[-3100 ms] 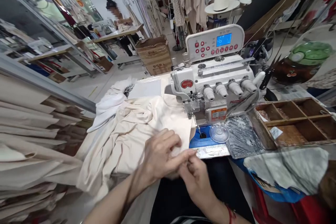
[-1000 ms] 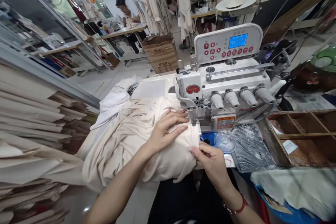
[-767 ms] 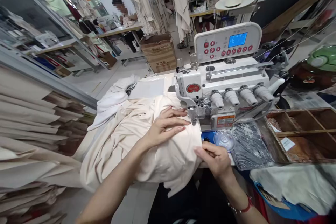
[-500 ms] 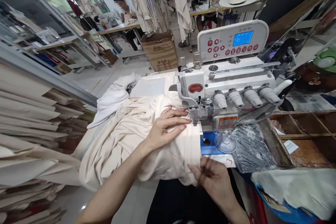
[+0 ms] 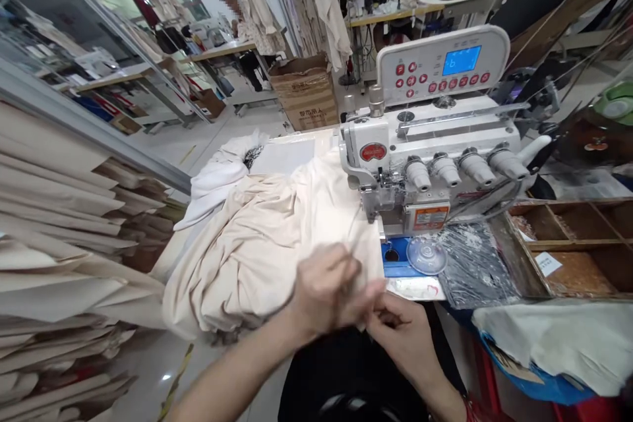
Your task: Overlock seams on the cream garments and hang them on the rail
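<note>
Seemingly part-sewn, its near stretch left, the cloth (image 5: 262, 231) runs from the sewing machine (image 5: 435, 135) to the front edge of the table (image 5: 324, 137), pinched by the right hand (image 5: 403, 330), the grip of the left hand (image 5: 324, 290) too blurred to tell.

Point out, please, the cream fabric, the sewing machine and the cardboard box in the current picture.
Cream fabric (image 5: 247, 231): head view, on its creased folds.
Sewing machine (image 5: 445, 140): head view, on its white upper body.
Cardboard box (image 5: 307, 99): head view, on its front side.
</note>
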The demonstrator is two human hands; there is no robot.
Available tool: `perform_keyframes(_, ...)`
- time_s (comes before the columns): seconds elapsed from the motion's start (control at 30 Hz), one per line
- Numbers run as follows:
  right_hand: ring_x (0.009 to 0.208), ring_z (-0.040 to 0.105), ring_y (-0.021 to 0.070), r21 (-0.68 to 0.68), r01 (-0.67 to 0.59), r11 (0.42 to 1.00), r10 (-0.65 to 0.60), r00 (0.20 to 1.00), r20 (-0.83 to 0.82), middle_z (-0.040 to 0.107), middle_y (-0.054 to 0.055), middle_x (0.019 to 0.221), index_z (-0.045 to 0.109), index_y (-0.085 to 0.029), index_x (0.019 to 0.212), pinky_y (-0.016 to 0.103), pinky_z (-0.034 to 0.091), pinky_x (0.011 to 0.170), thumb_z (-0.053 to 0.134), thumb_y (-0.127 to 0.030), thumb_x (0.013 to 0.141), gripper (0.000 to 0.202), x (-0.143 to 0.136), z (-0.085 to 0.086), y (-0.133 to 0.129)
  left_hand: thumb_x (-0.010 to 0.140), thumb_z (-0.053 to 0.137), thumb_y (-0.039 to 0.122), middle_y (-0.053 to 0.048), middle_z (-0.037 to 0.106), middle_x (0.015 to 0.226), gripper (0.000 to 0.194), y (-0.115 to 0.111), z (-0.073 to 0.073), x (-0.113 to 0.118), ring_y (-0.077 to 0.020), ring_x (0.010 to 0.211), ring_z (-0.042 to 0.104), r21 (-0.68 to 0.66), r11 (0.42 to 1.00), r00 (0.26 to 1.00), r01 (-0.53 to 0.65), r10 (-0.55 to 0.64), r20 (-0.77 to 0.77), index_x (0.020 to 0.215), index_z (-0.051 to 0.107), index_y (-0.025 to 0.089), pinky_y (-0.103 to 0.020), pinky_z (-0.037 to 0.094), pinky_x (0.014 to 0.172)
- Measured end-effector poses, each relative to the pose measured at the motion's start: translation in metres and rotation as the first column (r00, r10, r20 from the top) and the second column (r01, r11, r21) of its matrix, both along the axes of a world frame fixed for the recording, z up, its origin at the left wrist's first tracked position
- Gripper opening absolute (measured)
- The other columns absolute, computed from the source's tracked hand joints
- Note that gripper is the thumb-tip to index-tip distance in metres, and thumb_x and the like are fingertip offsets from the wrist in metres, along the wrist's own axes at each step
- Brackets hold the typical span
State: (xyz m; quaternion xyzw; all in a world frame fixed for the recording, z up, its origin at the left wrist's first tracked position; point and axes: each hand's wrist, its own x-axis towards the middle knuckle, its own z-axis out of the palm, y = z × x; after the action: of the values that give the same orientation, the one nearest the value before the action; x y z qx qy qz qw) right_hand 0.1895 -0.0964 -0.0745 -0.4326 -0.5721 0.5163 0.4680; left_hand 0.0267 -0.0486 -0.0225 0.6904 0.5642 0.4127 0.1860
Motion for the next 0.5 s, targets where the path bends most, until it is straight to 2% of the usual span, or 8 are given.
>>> perform_keyframes(0.1,0.049,0.05,0.0105,0.161,0.014,0.987,-0.028,0.996,0.082,0.054,-0.002,0.059,0.063,-0.019,0.061,0.02,0.041,0.045,0.061,-0.024,0.09,0.03,0.005,-0.003,-0.016,0.086,0.069,0.035,0.003,0.047,0.051,0.037,-0.043,-0.015,0.015,-0.0106,0.047,0.043,-0.183,0.982,0.999,0.038,-0.034,0.025,0.057,0.052,0.02,-0.024,0.034,0.05)
perform_keyframes(0.17,0.049,0.05,0.0101,0.212,0.016,0.977,-0.044,0.99,0.131,0.057,-0.001,0.061,0.067,-0.019,0.065,0.019,0.041,0.045,0.061,-0.025,0.094,0.03,0.01,-0.002,-0.021,0.09,0.059,0.031,0.002,0.055,0.054,0.029,-0.055,-0.022,0.018,-0.0108,0.047,0.048,-0.266,0.963,0.997,0.034,-0.013,0.081,0.064,0.056,0.02,-0.023,0.035,0.048)
perform_keyframes(0.27,0.053,0.055,0.0117,0.225,-0.019,0.974,-0.029,0.978,0.208,0.065,0.002,0.068,0.074,-0.02,0.076,0.02,0.046,0.049,0.063,-0.03,0.099,0.027,0.017,0.0,-0.028,0.082,0.059,0.021,-0.001,0.062,0.065,0.01,-0.068,-0.031,0.013,-0.0145,0.061,0.056,-0.268,0.963,0.988,0.014,0.027,0.15,0.072,0.061,0.02,-0.024,0.044,0.057)
perform_keyframes(0.33,0.054,0.06,0.0133,0.207,-0.053,0.977,0.004,0.973,0.23,0.07,0.004,0.073,0.077,-0.02,0.083,0.021,0.052,0.051,0.064,-0.031,0.099,0.024,0.02,-0.001,-0.034,0.079,0.061,0.019,-0.002,0.063,0.069,0.011,-0.076,-0.037,0.01,-0.017,0.07,0.059,-0.249,0.969,0.97,0.001,0.059,0.236,0.069,0.057,0.021,-0.026,0.049,0.064)
perform_keyframes(0.4,0.052,0.064,0.0149,0.171,-0.062,0.983,0.022,0.973,0.228,0.075,0.007,0.081,0.079,-0.021,0.09,0.023,0.057,0.051,0.062,-0.031,0.1,0.023,0.019,-0.003,-0.041,0.088,0.055,0.023,-0.005,0.068,0.078,0.015,-0.082,-0.043,0.01,-0.0181,0.076,0.064,-0.237,0.971,0.936,-0.015,0.097,0.339,0.073,0.055,0.021,-0.028,0.053,0.068)
perform_keyframes(0.47,0.051,0.066,0.0165,0.136,-0.022,0.99,-0.007,0.977,0.212,0.078,0.009,0.09,0.081,-0.022,0.096,0.026,0.06,0.051,0.062,-0.033,0.1,0.022,0.017,-0.005,-0.049,0.097,0.048,0.029,-0.009,0.073,0.098,0.016,-0.083,-0.046,0.011,-0.0192,0.088,0.069,-0.235,0.971,0.908,-0.034,0.128,0.399,0.091,0.059,0.02,-0.032,0.057,0.078)
perform_keyframes(0.5,0.052,0.067,0.0176,0.134,-0.003,0.991,-0.025,0.979,0.201,0.079,0.01,0.093,0.082,-0.023,0.099,0.027,0.061,0.051,0.062,-0.032,0.1,0.022,0.016,-0.005,-0.053,0.098,0.051,0.033,-0.01,0.073,0.105,0.016,-0.082,-0.046,0.012,-0.0203,0.094,0.069,-0.223,0.974,0.908,-0.048,0.135,0.397,0.099,0.061,0.02,-0.034,0.057,0.084)
